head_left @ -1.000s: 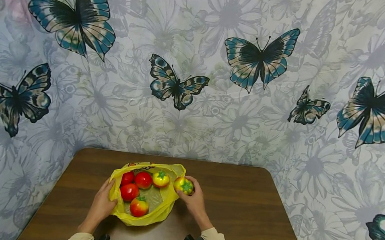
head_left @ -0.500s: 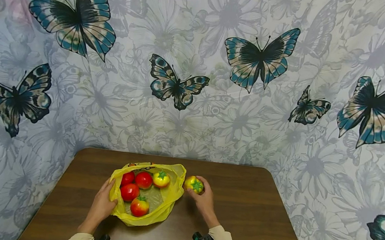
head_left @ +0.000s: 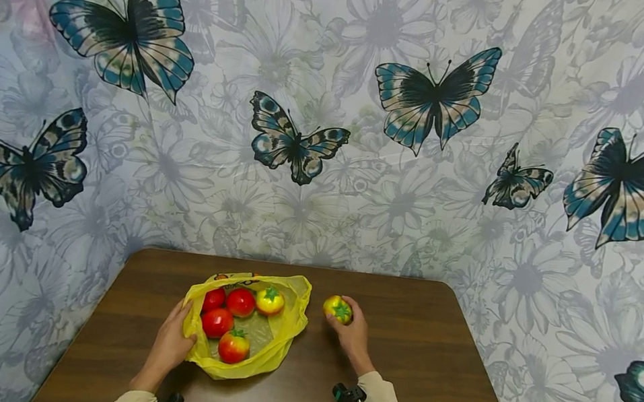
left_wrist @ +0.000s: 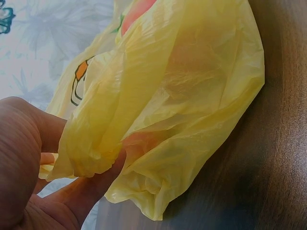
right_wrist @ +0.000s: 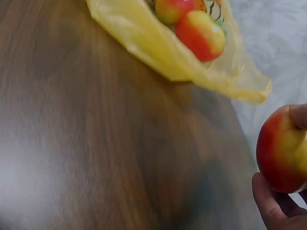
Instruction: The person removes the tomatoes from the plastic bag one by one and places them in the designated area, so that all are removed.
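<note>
A yellow plastic bag (head_left: pixel 237 372) stands wide-mouthed on the table, left of centre. Inside lie several tomatoes, among them a glossy red one (head_left: pixel 217 322), a yellow one (head_left: pixel 269 301) with a green star-shaped calyx and a red-yellow one (head_left: pixel 233 347). My left hand (head_left: pixel 170 346) grips the bag's left rim; in the left wrist view the thin plastic bunches between thumb and fingers. To the right of the bag, apart from it, my right hand (head_left: pixel 353 342) holds a yellow-red tomato (head_left: pixel 337 309). The right wrist view shows this tomato's red side (right_wrist: pixel 278 151) between thumb and fingers.
The brown wood-grain table (head_left: pixel 427 378) reaches back to a wall (head_left: pixel 318 228) papered with grey flowers and blue butterflies. Each wrist carries a black strapped device, such as the right one (head_left: pixel 348 394).
My right hand has moved right with the tomato, from the bag's right rim to a spot apart from it. My left hand and the bag have stayed in place.
</note>
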The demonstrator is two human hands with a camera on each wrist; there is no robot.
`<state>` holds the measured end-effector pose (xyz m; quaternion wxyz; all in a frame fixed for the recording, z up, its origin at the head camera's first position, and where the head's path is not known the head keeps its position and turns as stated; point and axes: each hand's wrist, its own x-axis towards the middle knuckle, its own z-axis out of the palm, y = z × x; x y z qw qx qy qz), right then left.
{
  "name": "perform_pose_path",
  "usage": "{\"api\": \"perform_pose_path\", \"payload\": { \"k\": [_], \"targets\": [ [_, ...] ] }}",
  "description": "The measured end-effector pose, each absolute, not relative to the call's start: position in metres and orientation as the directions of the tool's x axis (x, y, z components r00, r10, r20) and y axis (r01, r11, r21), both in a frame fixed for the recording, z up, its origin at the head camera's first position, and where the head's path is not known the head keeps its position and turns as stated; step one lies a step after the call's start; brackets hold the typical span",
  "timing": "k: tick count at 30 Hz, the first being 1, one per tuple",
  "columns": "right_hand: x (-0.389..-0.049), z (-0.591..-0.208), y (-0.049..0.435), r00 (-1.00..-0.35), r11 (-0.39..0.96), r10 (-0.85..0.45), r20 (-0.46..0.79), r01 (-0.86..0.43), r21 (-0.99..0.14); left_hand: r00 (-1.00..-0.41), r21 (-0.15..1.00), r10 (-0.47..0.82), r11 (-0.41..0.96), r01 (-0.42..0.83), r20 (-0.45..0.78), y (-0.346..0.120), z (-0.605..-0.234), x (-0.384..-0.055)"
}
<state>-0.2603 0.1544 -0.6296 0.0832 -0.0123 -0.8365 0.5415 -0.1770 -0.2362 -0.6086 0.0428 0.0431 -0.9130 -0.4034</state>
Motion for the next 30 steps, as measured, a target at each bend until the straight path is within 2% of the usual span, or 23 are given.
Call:
{"api": "perform_pose_path", "payload": {
  "k": [14, 20, 30],
  "targets": [
    [-0.287, -0.644, 0.172, -0.983, 0.479, 0.096, 0.154, -0.090, -0.873, -0.992, 0.734, -0.114, 0.678, -0.042, 0.048, -0.236, -0.609, -0.176],
    [-0.291, -0.650, 0.174, -0.987, 0.449, 0.110, 0.117, -0.055, -0.892, -0.992, 0.733, -0.119, 0.678, -0.051, 0.041, -0.236, -0.610, -0.176],
    [-0.299, -0.655, 0.175, -0.990, 0.484, 0.100, 0.096, -0.036, -0.874, -0.991, 0.728, -0.119, 0.684, -0.041, 0.055, -0.236, -0.609, -0.176]
  ]
}}
